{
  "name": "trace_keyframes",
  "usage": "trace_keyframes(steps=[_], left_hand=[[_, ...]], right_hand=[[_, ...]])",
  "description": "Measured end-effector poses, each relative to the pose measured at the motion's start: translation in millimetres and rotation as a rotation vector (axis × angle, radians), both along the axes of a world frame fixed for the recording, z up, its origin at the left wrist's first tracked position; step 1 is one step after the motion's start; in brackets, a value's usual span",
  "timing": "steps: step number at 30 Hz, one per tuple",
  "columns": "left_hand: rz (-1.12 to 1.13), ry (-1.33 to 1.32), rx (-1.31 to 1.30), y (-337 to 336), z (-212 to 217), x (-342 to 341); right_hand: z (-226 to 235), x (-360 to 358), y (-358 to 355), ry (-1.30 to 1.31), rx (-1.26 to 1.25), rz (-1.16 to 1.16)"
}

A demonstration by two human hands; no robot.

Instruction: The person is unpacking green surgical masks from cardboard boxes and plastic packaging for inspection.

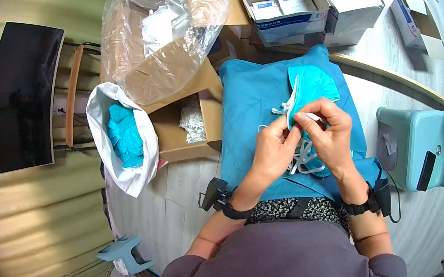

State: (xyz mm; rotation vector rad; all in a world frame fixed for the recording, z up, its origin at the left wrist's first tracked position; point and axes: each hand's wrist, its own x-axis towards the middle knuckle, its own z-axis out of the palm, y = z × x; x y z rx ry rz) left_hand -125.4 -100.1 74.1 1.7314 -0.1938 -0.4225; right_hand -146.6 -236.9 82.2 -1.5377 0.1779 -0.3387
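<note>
A turquoise face mask (315,88) with a white edge and white straps rests on the blue cloth (247,113) over my lap. At its near end my left hand (276,150) is closed, thumb and fingertips pinching the mask's white edge or strap. My right hand (327,132) pinches a white strap right beside it, the two sets of fingertips almost touching. Exactly which bit each hand grips is partly hidden by the fingers. Under my hands lie more white straps (303,157) on turquoise material, partly covered by my right wrist.
To the left, a white bag (143,175) holds turquoise masks. Behind it stand a cardboard box (173,147) with white straps and a plastic-lined box (129,57) with white pieces. An open carton (281,33) of white packets is at the back; a mint-green stool (410,148) stands right.
</note>
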Motion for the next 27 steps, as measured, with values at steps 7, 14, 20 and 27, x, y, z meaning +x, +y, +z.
trace_keyframes(steps=[7,14,20,27], left_hand=[[0.034,-0.255,0.071,0.8,20.7,-14.7],[0.212,-0.022,-0.127,9.3,13.3,6.8],[0.243,-0.055,-0.190,7.2,4.6,5.9],[0.136,-0.191,-0.016,30.9,43.3,-7.1]], right_hand=[[-60.7,40.8,-71.8,0.055,0.121,-0.420],[9.9,4.5,-29.5,0.106,-0.099,0.204],[-9.7,8.4,-5.3,-0.092,-0.298,0.157],[-56.6,20.9,-84.2,0.151,-0.349,-0.241]])
